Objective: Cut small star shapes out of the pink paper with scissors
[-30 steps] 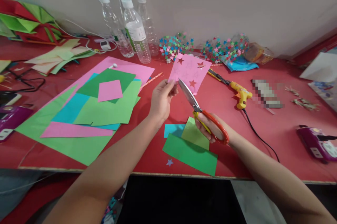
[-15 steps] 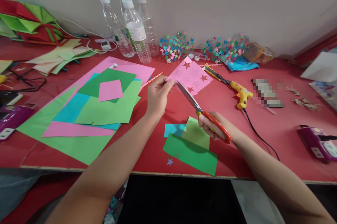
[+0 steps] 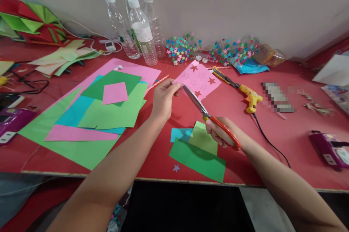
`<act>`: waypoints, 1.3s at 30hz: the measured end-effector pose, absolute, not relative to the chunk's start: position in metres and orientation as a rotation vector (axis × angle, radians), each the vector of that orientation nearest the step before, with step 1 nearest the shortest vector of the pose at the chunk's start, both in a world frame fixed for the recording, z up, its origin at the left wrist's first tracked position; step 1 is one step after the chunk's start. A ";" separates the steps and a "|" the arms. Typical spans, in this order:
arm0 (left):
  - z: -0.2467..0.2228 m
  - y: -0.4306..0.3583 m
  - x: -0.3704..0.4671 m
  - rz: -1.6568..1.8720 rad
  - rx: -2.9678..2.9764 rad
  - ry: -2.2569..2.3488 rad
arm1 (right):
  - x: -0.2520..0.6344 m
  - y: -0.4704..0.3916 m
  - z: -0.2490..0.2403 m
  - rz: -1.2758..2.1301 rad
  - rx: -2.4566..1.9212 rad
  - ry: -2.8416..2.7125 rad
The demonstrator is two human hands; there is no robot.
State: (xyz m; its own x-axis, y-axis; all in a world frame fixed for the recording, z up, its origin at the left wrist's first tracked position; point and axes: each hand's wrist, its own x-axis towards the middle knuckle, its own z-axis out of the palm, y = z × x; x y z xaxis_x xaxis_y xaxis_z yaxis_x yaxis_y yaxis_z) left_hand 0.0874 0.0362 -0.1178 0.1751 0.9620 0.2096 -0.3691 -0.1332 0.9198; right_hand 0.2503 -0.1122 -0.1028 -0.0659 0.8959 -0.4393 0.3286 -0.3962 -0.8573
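My left hand (image 3: 163, 97) pinches the left corner of a pink paper (image 3: 203, 83) with drawn star outlines and star-shaped holes. In my right hand (image 3: 220, 132) is a pair of scissors (image 3: 198, 104) with red and yellow handles. The blade tips are at the paper's corner, close to my left fingertips, and the blades look closed or nearly so. Below the scissors lie a dark green paper (image 3: 199, 161), a light green paper (image 3: 204, 141) and a blue piece (image 3: 178, 134). A small star (image 3: 176, 168) rests near the table edge.
Layered coloured sheets (image 3: 117, 112) cover the table's left part. Plastic bottles (image 3: 144, 34) stand at the back, beside bags of coloured stars (image 3: 181, 48). To the right are a cutter (image 3: 225, 77), a yellow glue gun (image 3: 250, 98) with a cord, and a purple socket block (image 3: 329, 148).
The camera view has shifted very slightly. Both hands, the pink paper and the scissors keep nearly the same places.
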 end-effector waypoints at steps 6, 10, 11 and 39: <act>-0.116 0.036 0.088 1.294 1.098 0.663 | 0.249 -0.112 -0.100 1.483 -1.716 -1.306; -0.116 0.037 0.088 1.276 1.074 0.669 | 0.249 -0.113 -0.100 1.475 -1.704 -1.333; -0.117 0.038 0.088 1.272 1.072 0.666 | 0.250 -0.113 -0.100 1.467 -1.703 -1.344; -0.121 0.046 0.082 1.310 1.282 0.703 | 0.250 -0.110 -0.095 1.446 -1.763 -1.364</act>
